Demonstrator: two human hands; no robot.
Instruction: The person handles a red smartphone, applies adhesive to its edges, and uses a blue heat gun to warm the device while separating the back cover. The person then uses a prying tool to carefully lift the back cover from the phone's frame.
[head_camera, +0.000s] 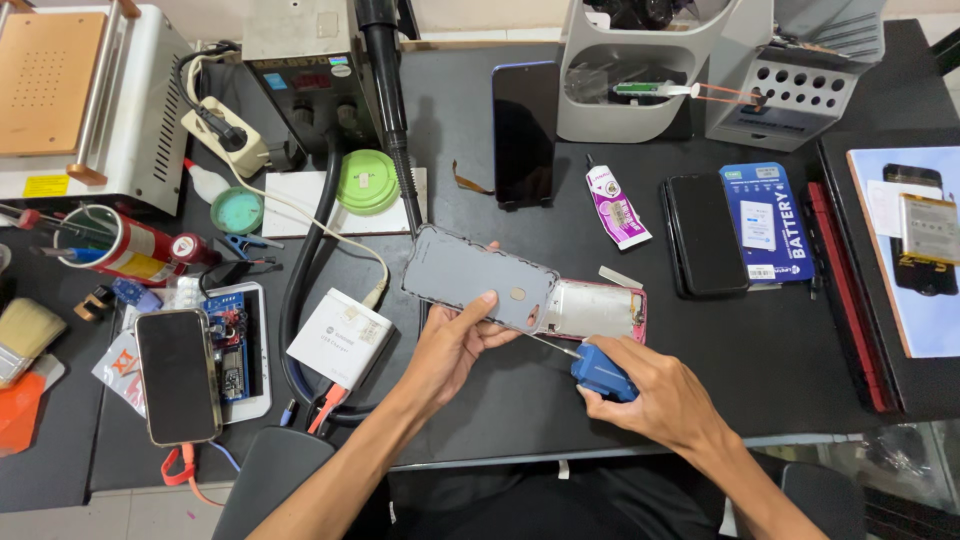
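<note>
Nearest to us, our right hand (655, 395) is closed tight around a blue-handled screwdriver (600, 373), whose thin metal shaft reaches left and up toward the phone. Our left hand (452, 345) is clamped on the grey back cover (480, 277), thumb on top near its lower edge and fingers underneath, so the cover sits tilted and lifted off the opened phone body (596, 309) — a pinkish-framed shell lying flat on the black bench (520, 400), just right of the cover and partly under it.

To the left of our arms lie a white box (340, 338) and a dark phone (178, 373) resting on a white tray with a small blue circuit board. Right of the work, well apart, we see a black phone (706, 234) beside a blue battery box (767, 222), and a small purple-and-white glue tube (618, 207).

Farther back another dark phone (524, 133) lies flat, a green round lid (366, 181) sits on a white pad, and a thick black hose runs down from the grey station (its display is too small to read). At the far left stands a white machine with a tan plate (75, 95); at the far right, grey tool holders (700, 70).
</note>
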